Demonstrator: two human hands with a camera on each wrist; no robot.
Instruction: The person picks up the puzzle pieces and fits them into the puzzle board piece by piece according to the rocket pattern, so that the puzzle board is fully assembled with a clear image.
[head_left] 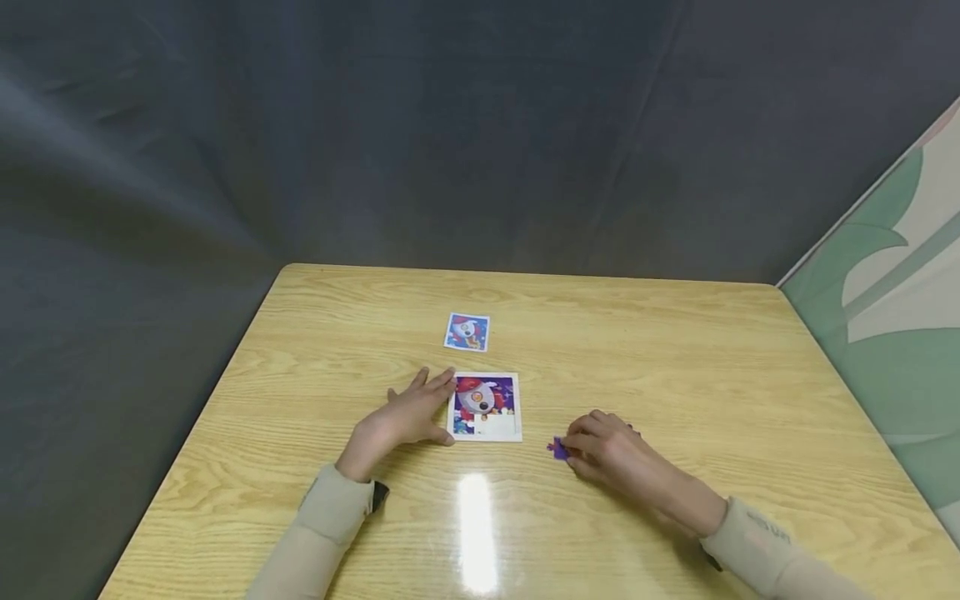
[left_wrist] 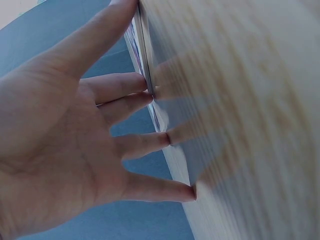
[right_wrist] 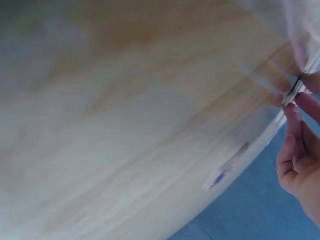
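A square jigsaw puzzle in a white frame [head_left: 519,408] lies on the table, its picture a white cartoon figure with red on a purple ground. Its lower right part shows bare white board. My left hand [head_left: 405,417] has its fingers spread, with thumb and fingertips at the frame's left edge; in the left wrist view the fingertips touch the tabletop. To the right of the frame, my right hand [head_left: 611,450] pinches a purple puzzle piece [head_left: 559,448] close to the table. Another piece [head_left: 634,430] peeks out behind that hand, mostly hidden.
A small picture card [head_left: 467,332] with a similar figure lies beyond the frame. The wooden table [head_left: 637,333] ends at a dark curtain [head_left: 480,142] at the back and left. A green and white patterned panel [head_left: 892,275] stands at the right.
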